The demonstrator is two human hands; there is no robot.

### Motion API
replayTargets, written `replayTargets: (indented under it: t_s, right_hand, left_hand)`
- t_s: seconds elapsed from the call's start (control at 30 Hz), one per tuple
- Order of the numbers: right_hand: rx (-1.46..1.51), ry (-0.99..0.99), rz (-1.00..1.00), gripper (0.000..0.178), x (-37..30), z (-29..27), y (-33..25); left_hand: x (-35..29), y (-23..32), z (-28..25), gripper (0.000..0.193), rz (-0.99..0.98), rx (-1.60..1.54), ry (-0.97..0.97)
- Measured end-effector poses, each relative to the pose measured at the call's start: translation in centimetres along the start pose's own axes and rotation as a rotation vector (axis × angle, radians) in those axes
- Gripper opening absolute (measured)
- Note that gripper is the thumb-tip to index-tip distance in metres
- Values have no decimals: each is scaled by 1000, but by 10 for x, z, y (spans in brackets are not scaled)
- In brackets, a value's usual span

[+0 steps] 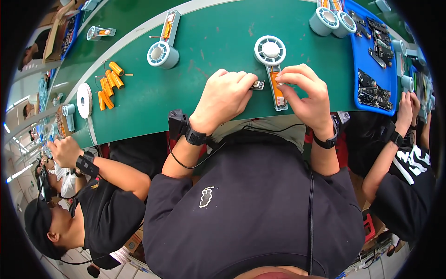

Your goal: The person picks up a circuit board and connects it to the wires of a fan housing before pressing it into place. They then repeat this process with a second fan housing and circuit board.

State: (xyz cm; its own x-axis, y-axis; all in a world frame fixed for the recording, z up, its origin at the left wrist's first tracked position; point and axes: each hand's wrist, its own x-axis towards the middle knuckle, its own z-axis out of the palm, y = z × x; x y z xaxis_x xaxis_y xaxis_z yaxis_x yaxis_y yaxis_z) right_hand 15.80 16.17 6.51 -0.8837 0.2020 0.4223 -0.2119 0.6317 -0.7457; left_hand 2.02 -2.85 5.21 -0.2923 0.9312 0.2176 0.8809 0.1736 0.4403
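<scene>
My left hand [226, 100] is closed on a small dark circuit board [257, 85], whose end sticks out past the thumb and forefinger. Just right of it lies a light-blue handheld fan [270, 50], round head away from me and open handle pointing toward me. An orange battery [279, 100] sits in that handle. Over the handle, my right hand [306, 95] pinches with thumb and forefinger at the battery's edge; what is between the fingertips is too small to make out. Both wrists wear black straps with small cameras.
More fans, one fan [163, 53] at left and one fan [324, 21] at right, rest on the green table [213, 46]. Orange batteries [110, 83] and a white tape roll [84, 100] lie left. A blue tray [376, 107] holds boards. Co-workers sit on both sides.
</scene>
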Motion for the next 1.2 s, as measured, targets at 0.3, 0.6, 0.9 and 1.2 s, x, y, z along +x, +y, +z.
replayTargets:
  t_s: [0.3, 0.6, 0.9, 1.2]
  right_hand:
    - [114, 67, 209, 15, 3, -9, 7]
    - [468, 231, 382, 12, 6, 22, 0]
    - [225, 275, 96, 11, 20, 29, 6]
    - [119, 282, 69, 15, 12, 34, 1]
  left_hand:
    - [5, 11, -1, 30, -81, -235, 115]
    - [18, 23, 14, 28, -14, -501, 130]
    - [18, 15, 1, 30, -335, -1066, 149]
    - [4, -2, 4, 35, -325, -1352, 8]
